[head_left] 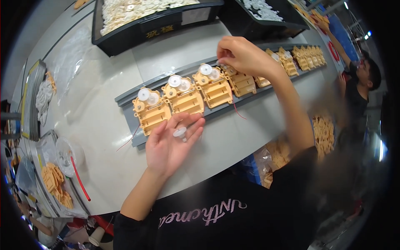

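Mid-frame, the left hand (163,152) cups a gear (180,133), fingers loose — likely lest it roll; upper centre, the right hand (241,54) covers a casing (243,84) — grip unclear.

An open stretch of counter (104,166) lies left of the grey rail (129,118), bounded farther left by a clear tub (68,150) and red tube (80,179). Beyond the rail, two black bins (129,41) block the far side. The right forearm (293,108) bridges the rail; the left hand (168,146) obstructs its near-left edge.
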{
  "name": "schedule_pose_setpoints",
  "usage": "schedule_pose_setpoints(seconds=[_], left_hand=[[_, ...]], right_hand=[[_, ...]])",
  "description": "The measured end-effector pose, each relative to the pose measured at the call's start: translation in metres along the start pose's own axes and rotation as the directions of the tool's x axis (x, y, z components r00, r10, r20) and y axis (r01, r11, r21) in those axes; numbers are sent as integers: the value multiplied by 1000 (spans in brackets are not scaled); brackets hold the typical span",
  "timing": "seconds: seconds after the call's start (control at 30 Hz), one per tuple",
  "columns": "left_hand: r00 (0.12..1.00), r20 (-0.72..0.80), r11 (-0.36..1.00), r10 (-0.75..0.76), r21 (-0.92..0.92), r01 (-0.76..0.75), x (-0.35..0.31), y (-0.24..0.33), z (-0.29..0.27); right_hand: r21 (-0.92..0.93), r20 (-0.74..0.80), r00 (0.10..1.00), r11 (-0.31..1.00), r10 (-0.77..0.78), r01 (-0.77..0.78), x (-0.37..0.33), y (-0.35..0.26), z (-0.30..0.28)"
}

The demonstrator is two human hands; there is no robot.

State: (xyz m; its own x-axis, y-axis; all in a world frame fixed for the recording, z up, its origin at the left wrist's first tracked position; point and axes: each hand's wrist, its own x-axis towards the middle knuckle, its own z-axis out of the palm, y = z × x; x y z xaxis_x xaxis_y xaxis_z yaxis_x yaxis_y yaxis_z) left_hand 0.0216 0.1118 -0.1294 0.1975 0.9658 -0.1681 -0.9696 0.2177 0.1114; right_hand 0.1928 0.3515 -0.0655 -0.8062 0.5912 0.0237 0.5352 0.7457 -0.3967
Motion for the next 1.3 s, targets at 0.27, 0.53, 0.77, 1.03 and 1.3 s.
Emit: schedule_pose_setpoints(seconds=[0.27,0.53,0.77,1.03,1.3], left_hand=[[998,-52,999,22,24,-21,-1,0,4],[999,-47,1000,13,11,-13,-2,0,3],[999,-45,1000,23,-13,-24,-3,-1,2],[999,-44,1000,23,12,-23,-2,-1,2],[999,-50,1000,21,16,-20,-2,0,1]], right_hand=[[-18,-319,941,994,-108,108,-19,5,-19],[-216,-409,890,969,-201,120,-47,17,7],[-345,-343,893,923,-293,170,-45,18,18],[-317,-309,906,929,-290,189,-47,19,15],[-217,-238,949,963,-209,158,-49,13,10]])
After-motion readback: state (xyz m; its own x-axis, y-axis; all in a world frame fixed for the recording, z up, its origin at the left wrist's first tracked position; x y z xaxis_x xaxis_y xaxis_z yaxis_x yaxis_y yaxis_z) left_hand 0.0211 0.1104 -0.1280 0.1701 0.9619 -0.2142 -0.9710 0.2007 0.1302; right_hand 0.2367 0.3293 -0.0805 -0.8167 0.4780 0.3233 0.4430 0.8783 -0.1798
